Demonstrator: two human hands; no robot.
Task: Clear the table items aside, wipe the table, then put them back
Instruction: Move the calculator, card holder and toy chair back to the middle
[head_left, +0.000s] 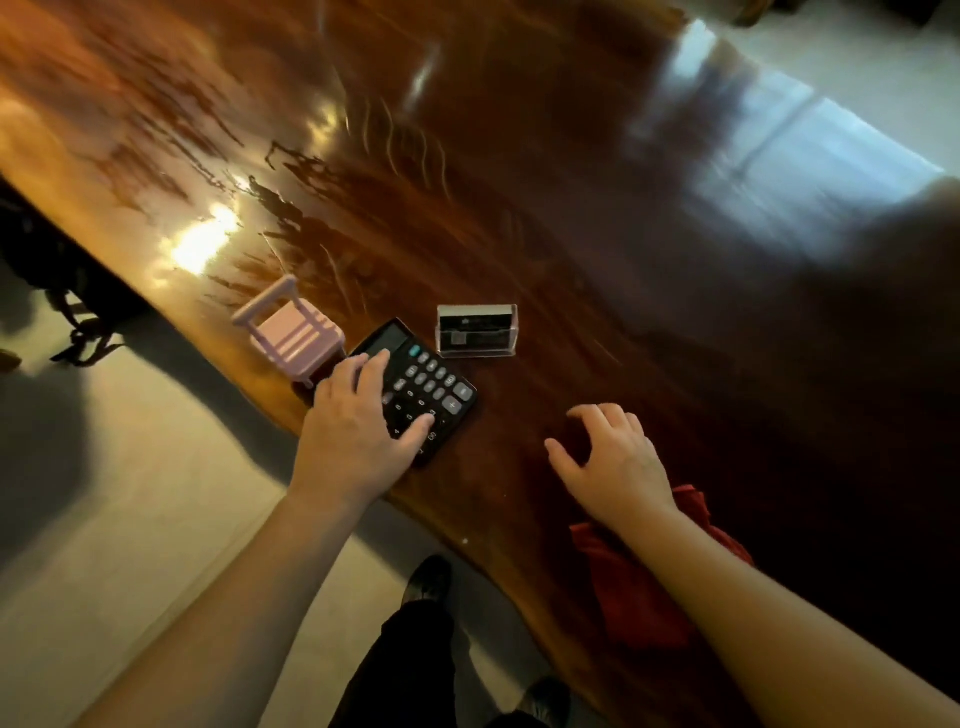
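- On the shiny wood table (519, 156), the left hand (358, 421) lies flat on the black calculator (431, 384), fingers spread, not gripping.
- Right hand (613, 462) hovers, fingers apart, holding nothing.
- Pink toy chair (291, 327) and clear card holder (477, 331) sit close by.
- Red cloth (639, 587) waits under the right arm; I can't tell if wiping is done.

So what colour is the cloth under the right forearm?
Red; the cloth shows in the head view, partly covered by the arm.

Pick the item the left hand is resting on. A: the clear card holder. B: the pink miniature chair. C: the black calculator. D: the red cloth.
C: the left hand lies across the keys of the black calculator, while the pink chair and card holder sit untouched beside it.
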